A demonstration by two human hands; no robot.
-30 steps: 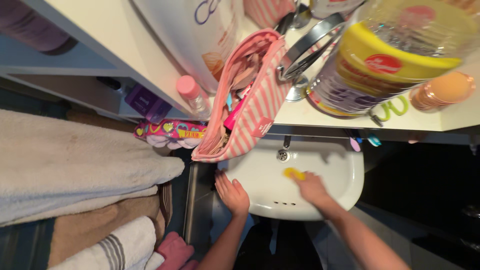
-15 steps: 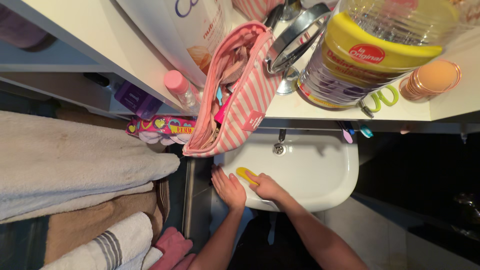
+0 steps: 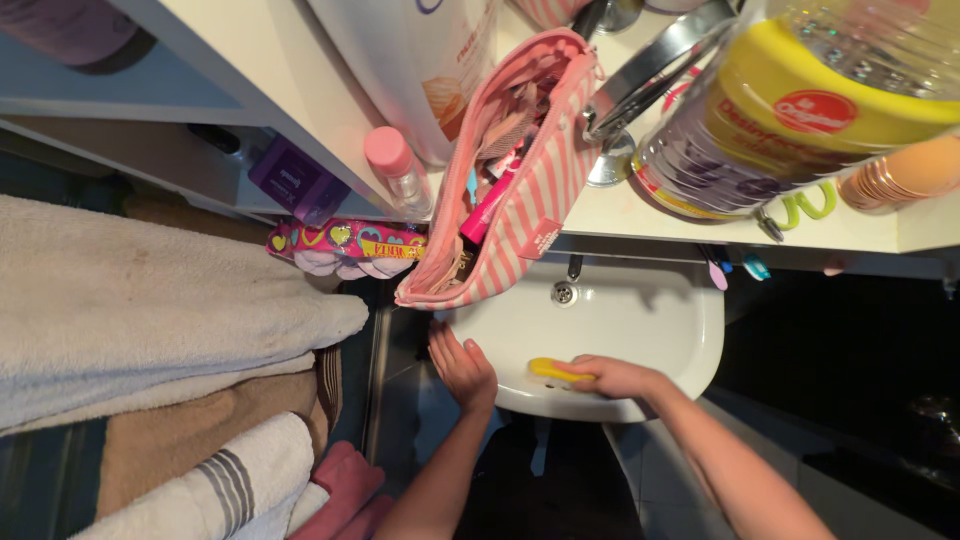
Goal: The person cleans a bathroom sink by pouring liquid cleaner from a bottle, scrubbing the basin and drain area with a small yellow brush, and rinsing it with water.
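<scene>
White sink (image 3: pixel 690 330) under a cluttered shelf (image 3: pixel 640 225) frames a scrubbing step: right hand (image 3: pixel 612 377) clamps a yellow sponge (image 3: pixel 548 369) on the near rim, left hand (image 3: pixel 462 368) rests flat and open beside it, hands apart, so the next stroke likely needs steady pressure along that rim.

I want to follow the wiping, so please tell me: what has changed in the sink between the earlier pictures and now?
The right hand moved the yellow sponge from mid basin to the left part near the left hand, then to the front rim of the sink. It kept hold of the sponge throughout. The left hand stayed flat on the sink's left edge. The striped pouch and the big bottle on the shelf did not move.
</scene>
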